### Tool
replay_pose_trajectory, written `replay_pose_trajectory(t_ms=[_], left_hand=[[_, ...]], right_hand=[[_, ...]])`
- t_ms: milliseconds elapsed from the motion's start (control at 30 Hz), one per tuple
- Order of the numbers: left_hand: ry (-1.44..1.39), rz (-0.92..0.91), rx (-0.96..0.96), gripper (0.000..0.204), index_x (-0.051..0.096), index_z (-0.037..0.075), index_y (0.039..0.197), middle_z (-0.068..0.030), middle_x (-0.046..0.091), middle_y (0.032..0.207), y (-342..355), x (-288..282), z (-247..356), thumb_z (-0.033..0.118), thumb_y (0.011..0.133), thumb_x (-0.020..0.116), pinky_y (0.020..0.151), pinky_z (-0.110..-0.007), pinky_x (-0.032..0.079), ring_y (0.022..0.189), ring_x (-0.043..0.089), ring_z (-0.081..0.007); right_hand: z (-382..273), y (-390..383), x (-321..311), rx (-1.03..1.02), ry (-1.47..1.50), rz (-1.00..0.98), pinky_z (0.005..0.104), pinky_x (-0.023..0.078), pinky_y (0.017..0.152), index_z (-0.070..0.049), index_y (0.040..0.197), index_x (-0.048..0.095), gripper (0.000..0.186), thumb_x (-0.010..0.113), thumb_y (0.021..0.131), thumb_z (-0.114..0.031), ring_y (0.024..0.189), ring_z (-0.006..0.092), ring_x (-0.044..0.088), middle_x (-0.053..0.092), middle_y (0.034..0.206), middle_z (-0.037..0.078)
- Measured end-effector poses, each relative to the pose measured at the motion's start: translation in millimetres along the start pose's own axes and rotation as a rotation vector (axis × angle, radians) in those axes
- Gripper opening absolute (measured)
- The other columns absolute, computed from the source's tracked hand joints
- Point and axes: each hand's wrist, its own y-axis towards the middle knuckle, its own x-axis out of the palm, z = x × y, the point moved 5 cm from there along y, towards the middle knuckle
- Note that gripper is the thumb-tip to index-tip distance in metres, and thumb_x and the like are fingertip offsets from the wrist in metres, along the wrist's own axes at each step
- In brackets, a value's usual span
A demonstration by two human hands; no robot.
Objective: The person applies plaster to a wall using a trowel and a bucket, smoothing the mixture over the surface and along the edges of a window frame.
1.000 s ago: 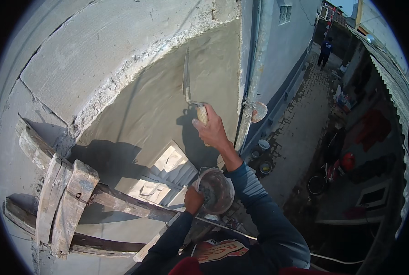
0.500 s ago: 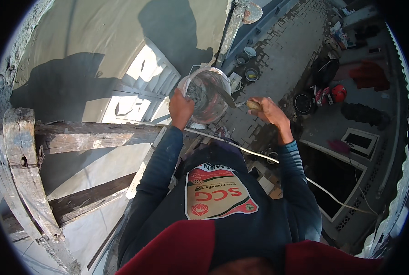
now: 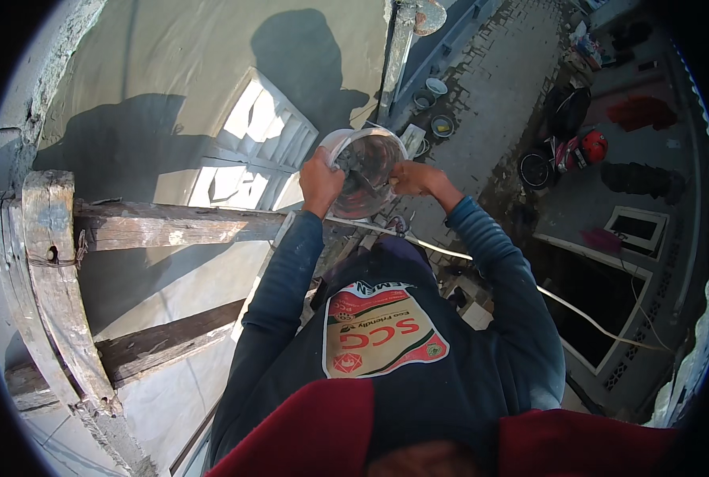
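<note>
My left hand (image 3: 321, 183) is closed on the near-left rim of a pale, see-through bucket (image 3: 380, 151) that has grey mortar at the bottom. At the bucket's right side, my right hand (image 3: 416, 179) reaches over the rim, fingers closed round the handle of a trowel (image 3: 372, 183). The trowel's blade is down inside the bucket, dark and hard to separate from the mortar. Its handle is mostly covered by my fingers.
Weathered wooden beams (image 3: 171, 221) stand at my left by a plastered wall (image 3: 187, 48) with a white louvred vent (image 3: 263, 135). A pale hose (image 3: 577, 314) runs at right. Far below are paving (image 3: 497, 87), several buckets (image 3: 442, 126) and a red helmet (image 3: 594, 146).
My right hand has moved left to the bucket, bringing the trowel from the right rim down inside it. My left hand keeps its hold on the rim, and the bucket has shifted slightly.
</note>
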Motion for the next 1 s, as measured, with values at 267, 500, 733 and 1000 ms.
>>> replay_pose_trajectory(t_ms=[267,500,733,1000], left_hand=[[-0.001,0.077,0.04,0.025,0.056,0.002,0.091,-0.0237,0.067,0.086,4.0,2.1,-1.6,0.011,0.071,0.067,0.075,-0.055,0.049,0.086,0.064,-0.0456],[-0.055,0.166,-0.069,0.024,0.054,0.001,0.091,-0.0255,0.065,0.082,2.6,-2.8,-5.3,0.014,0.078,0.069,0.073,-0.055,0.047,0.082,0.063,-0.047],[-0.091,0.227,-0.114,0.026,0.054,-0.003,0.091,-0.0272,0.063,0.08,1.3,2.8,-18.3,0.016,0.08,0.07,0.072,-0.053,0.046,0.081,0.062,-0.0476],[-0.061,0.223,-0.171,0.027,0.052,-0.008,0.092,-0.0326,0.063,0.084,1.6,3.8,-17.7,0.013,0.08,0.064,0.076,-0.054,0.048,0.084,0.063,-0.0495]], right_hand=[[5.1,2.3,41.4,-0.156,0.695,-0.098,0.0253,0.04,0.041,-0.003,0.112,0.067,0.029,0.069,0.087,-0.018,0.047,0.0083,0.049,0.053,0.062,0.001],[29.6,-8.2,40.0,-0.206,1.384,-0.026,0.0226,0.039,0.038,-0.001,0.107,0.066,0.022,0.068,0.09,-0.015,0.044,0.0068,0.05,0.057,0.066,0.001],[39.6,-71.1,-7.8,-0.25,1.042,0.246,0.023,0.039,0.043,-0.003,0.111,0.067,0.025,0.067,0.089,-0.015,0.047,0.0061,0.049,0.057,0.068,-0.001],[-0.1,-104.7,-111.8,-0.547,1.08,0.462,0.0241,0.04,0.048,0.003,0.105,0.062,0.032,0.066,0.081,-0.018,0.053,0.008,0.051,0.057,0.073,0.002]])
